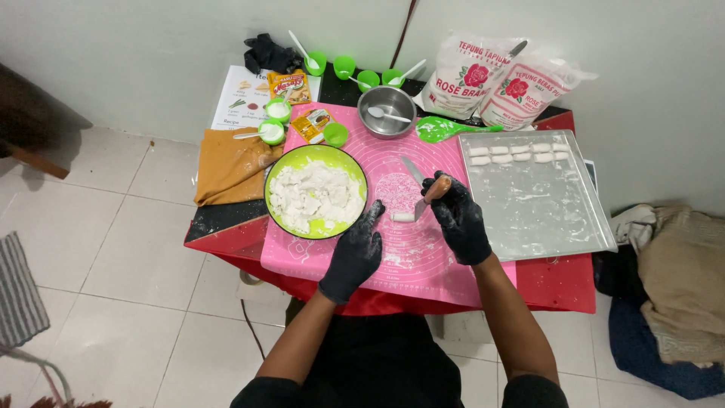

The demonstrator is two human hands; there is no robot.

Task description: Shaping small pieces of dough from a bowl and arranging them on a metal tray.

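Both my hands wear black gloves dusted with flour. My right hand [458, 219] grips a knife [420, 189] by its brown handle, the blade tip resting by a small white dough piece [402, 217] on the pink silicone mat [423, 257]. My left hand [355, 253] lies on the mat with its fingertips touching the left end of that dough piece. Just to the left stands a green bowl [316, 190] filled with white dough.
A metal tray [536, 200] to the right holds a row of cut dough pieces [517, 152] along its far edge. Behind are two flour bags [498, 79], a steel bowl with a spoon [387, 111], several small green cups, a green spatula [445, 129], sachets and a brown cloth [230, 166].
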